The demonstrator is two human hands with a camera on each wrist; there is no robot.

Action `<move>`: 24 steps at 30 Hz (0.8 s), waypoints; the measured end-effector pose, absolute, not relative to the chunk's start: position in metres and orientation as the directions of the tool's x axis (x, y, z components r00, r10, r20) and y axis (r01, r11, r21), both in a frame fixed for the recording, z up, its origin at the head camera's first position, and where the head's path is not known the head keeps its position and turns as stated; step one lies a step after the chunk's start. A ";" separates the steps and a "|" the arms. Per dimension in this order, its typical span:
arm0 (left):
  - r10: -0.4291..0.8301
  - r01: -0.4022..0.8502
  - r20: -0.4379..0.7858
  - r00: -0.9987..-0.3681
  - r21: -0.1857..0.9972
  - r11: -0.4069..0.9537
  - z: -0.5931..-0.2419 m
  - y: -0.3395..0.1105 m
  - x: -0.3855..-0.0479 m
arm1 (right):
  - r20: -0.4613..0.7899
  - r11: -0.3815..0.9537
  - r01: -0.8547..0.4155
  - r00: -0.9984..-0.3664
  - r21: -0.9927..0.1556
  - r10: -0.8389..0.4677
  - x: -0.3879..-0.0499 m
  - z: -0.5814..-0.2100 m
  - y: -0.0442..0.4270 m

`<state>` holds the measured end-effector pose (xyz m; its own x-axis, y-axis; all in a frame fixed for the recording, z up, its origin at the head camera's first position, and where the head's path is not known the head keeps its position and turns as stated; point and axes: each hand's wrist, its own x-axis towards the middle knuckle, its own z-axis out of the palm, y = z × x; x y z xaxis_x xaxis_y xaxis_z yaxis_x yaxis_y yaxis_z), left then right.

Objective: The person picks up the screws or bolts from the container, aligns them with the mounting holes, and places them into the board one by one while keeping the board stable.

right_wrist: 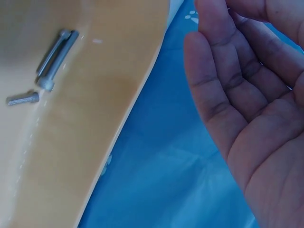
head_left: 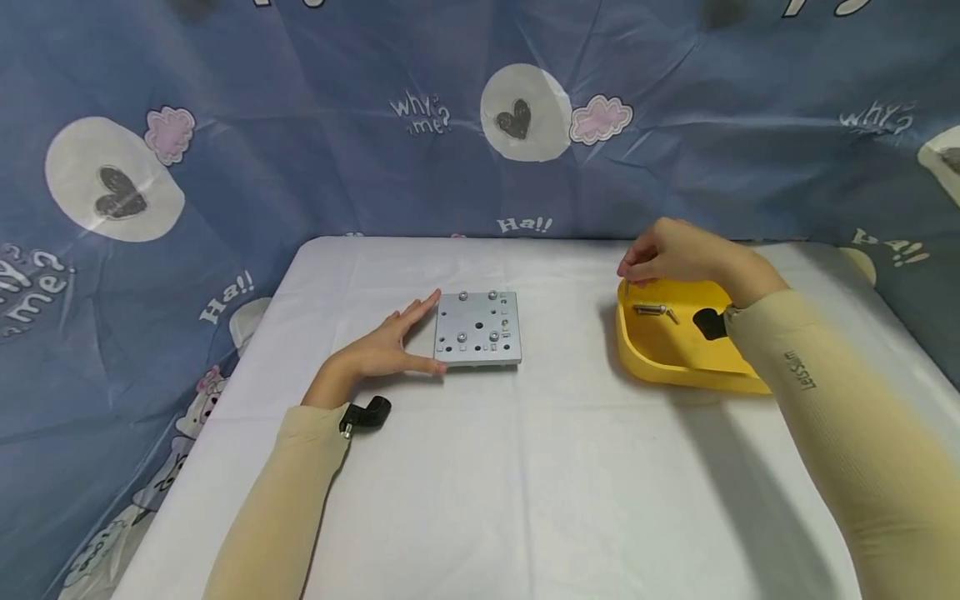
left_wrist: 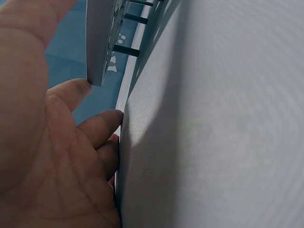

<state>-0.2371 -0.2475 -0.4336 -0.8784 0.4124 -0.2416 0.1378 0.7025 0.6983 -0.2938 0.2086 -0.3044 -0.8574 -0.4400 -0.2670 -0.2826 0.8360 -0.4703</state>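
Note:
A square metal plate with holes and several screw heads lies raised on the table; screw shanks stick out of its underside. At its left side my left hand is spread, thumb and index fingertip touching the edge, other fingers resting low by the cloth. Over the back left corner of a yellow tray, my right hand pinches a thin screw that hangs down. In the right wrist view its fingertips are partly out of frame, the palm showing. Long screws and a short one lie in the tray.
A white cloth covers the table, between plate and tray too. Behind the table hangs a blue printed curtain, close to its back edge. The tray's raised rim stands near the right side.

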 end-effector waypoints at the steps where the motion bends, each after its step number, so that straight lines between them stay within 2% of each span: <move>1: 0.409 0.138 -0.241 -0.880 0.694 0.706 -0.433 -0.249 -0.236 | -0.266 0.833 -0.283 -0.856 -0.475 -0.443 -0.295 -0.304 0.205; 24: 0.410 0.136 -0.242 -0.879 0.697 0.704 -0.432 -0.249 -0.234 | -0.281 0.810 -0.313 -0.825 -0.497 -0.491 -0.308 -0.310 0.156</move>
